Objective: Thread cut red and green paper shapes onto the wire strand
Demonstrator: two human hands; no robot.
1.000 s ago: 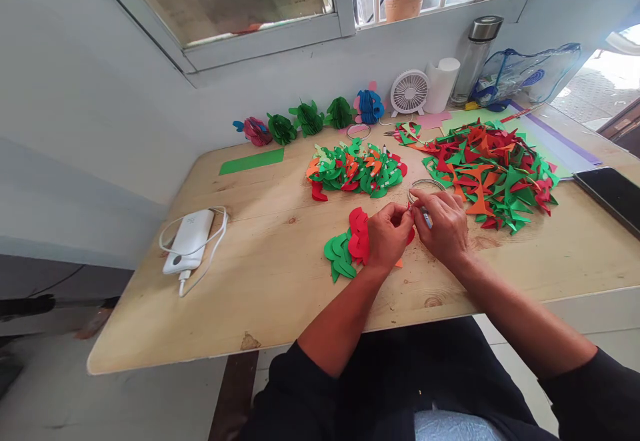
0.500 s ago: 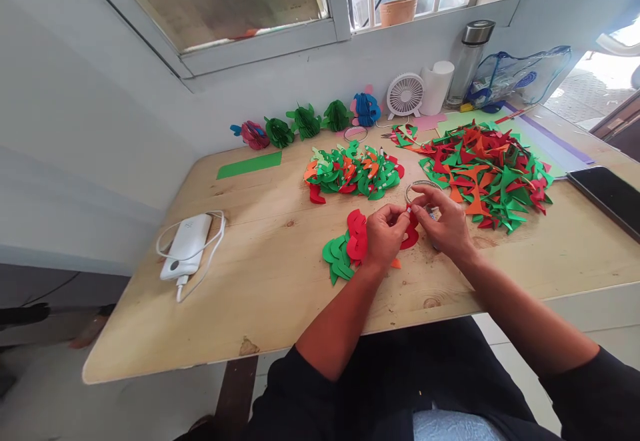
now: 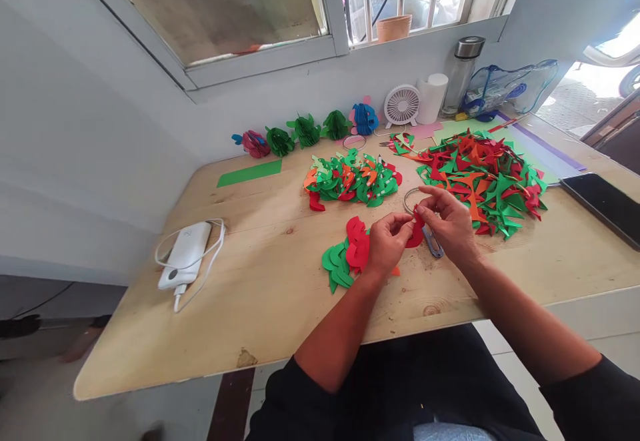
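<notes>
A curved red paper piece [image 3: 415,236] is pinched between my two hands above the table. My left hand [image 3: 389,243] grips its left side with thumb and fingertips. On the other side, my right hand [image 3: 450,222] has thumb and forefinger closed on its upper edge. Beneath my right hand lies a grey-blue tool [image 3: 433,244], partly covered, and a thin ring [image 3: 410,199] shows just behind the fingers. Cut red paper shapes [image 3: 356,241] and green paper shapes [image 3: 337,267] lie left of my left hand, which hides some of them.
Behind my hands is a heap of finished-looking paper curls [image 3: 353,177]. A large pile of red and green scraps [image 3: 485,174] lies to the right, near a phone [image 3: 603,204]. A power bank [image 3: 186,254] with a cable sits left. A small fan [image 3: 402,105] stands by the wall.
Both hands have shifted slightly apart around the red paper piece, and more of the grey-blue tool under my right hand shows. The camera view has tilted a little.
</notes>
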